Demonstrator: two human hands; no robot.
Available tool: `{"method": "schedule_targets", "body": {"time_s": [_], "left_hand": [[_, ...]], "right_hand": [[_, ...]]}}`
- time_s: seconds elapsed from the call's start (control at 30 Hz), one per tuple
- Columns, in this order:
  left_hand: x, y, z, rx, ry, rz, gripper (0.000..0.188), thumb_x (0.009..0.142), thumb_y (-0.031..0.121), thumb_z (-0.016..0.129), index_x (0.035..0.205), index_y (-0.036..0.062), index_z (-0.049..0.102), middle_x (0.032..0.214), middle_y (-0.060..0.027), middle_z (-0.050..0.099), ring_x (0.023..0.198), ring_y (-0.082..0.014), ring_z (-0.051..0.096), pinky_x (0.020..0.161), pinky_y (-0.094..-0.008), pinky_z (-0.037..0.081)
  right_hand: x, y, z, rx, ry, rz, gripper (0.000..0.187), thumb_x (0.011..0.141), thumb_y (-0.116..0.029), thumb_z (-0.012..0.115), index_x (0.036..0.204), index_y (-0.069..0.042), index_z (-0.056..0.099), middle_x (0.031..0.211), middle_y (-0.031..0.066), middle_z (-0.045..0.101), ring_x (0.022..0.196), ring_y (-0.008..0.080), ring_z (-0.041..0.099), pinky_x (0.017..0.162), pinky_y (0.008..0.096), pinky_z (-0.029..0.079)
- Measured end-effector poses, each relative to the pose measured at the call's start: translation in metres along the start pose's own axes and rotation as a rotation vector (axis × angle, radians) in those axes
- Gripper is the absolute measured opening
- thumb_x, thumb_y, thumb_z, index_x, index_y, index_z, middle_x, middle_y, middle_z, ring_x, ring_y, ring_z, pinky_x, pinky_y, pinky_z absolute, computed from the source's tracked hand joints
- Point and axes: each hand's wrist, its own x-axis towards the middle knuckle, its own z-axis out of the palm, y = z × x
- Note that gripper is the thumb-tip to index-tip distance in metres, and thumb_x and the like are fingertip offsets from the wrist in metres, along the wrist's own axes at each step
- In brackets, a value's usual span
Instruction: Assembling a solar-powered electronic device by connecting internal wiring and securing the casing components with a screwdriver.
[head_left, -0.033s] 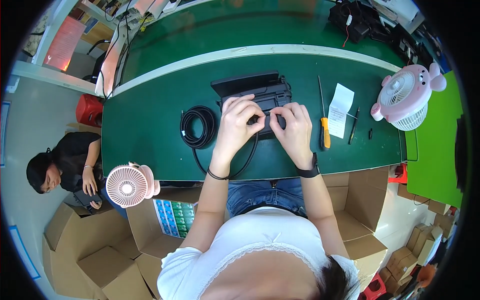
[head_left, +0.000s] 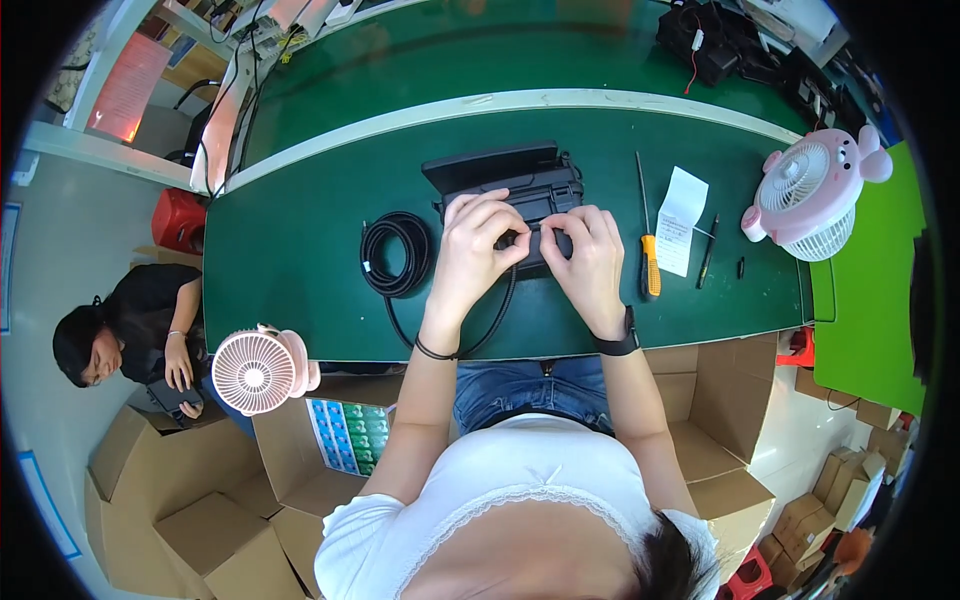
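Note:
My left hand (head_left: 484,240) is closed in a pinch, thumb against forefinger, on the end of a black cable (head_left: 493,327). That cable loops down past my left wrist from a round coil (head_left: 372,262) lying on the table at the left. Close beside it, my right hand (head_left: 588,258) pinches too, its fingertips nearly meeting the left ones; what they hold is too small to tell. Behind and beneath both hands sits a black case (head_left: 562,184) with its lid (head_left: 490,167) raised at the back. My hands cover part of the case.
On the green table (head_left: 290,270), an orange-handled screwdriver (head_left: 650,265), a paper slip (head_left: 682,215) and a black pen (head_left: 708,252) lie at right. A pink fan (head_left: 805,190) stands beyond them; another fan (head_left: 255,372) is at the left edge. A co-worker (head_left: 130,320) sits left near cardboard boxes (head_left: 190,480).

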Motion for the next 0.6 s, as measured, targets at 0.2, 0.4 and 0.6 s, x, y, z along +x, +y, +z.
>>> {"method": "schedule_targets", "body": {"time_s": [0.2, 0.4, 0.6], "left_hand": [[0.0, 0.0, 0.001, 0.003, 0.005, 0.005, 0.017, 0.067, 0.007, 0.08, 0.076, 0.0077, 0.066, 0.085, -0.0043, 0.068, 0.105, -0.0261, 0.067, 0.091, -0.0411, 0.046], [-0.001, 0.0, 0.001, -0.002, 0.014, -0.012, 0.018, 0.067, 0.007, 0.08, 0.078, 0.0075, 0.066, 0.086, -0.0044, 0.068, 0.104, -0.0264, 0.067, 0.091, -0.0406, 0.046], [0.0, -0.002, 0.0, -0.002, 0.012, 0.0, 0.019, 0.067, 0.006, 0.08, 0.079, 0.0074, 0.065, 0.087, -0.0046, 0.068, 0.104, -0.0264, 0.067, 0.091, -0.041, 0.046]], "right_hand": [[-0.004, 0.001, 0.003, 0.035, 0.039, 0.031, 0.014, 0.075, -0.006, 0.076, 0.087, -0.008, 0.068, 0.087, 0.0063, 0.06, 0.082, 0.0262, 0.058, 0.07, 0.0378, 0.049], [-0.004, 0.01, 0.0, 0.19, 0.102, 0.18, 0.011, 0.077, -0.003, 0.073, 0.086, -0.006, 0.068, 0.086, 0.0073, 0.059, 0.082, 0.0263, 0.058, 0.071, 0.0372, 0.048], [-0.003, 0.002, -0.007, 0.074, 0.035, 0.052, 0.013, 0.078, -0.006, 0.075, 0.091, -0.008, 0.072, 0.09, 0.0058, 0.056, 0.084, 0.0242, 0.054, 0.072, 0.037, 0.046]]}}
